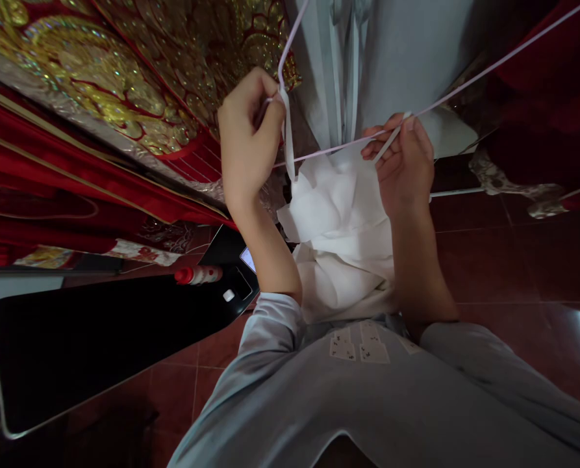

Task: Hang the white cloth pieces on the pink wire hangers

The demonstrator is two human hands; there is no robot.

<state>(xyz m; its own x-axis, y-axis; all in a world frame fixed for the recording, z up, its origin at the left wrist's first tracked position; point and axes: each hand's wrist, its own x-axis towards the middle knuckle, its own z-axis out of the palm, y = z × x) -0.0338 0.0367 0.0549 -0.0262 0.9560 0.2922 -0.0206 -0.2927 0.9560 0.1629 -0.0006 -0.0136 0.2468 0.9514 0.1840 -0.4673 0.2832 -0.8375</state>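
Note:
A thin lilac wire hanger [484,70] runs across the upper view, partly out of frame. My left hand [251,130] is closed at the hanger's left bend, pinching a white strap [288,140] that hangs down from the fingers. My right hand [406,159] is closed too, its thumb and fingers pinching another narrow white strap [388,143] where it meets the long wire. Between my forearms, below the wire, hangs a bunched white garment [343,227] in loose folds. Its lower part falls against my front.
Red and gold sequinned garments [75,97] hang at left, dark red ones [538,97] at right. A black table [99,338] carries a red-capped bottle [199,275], a phone [238,283] and a small white case [228,296]. Pale fabric with long ties [406,58] hangs ahead.

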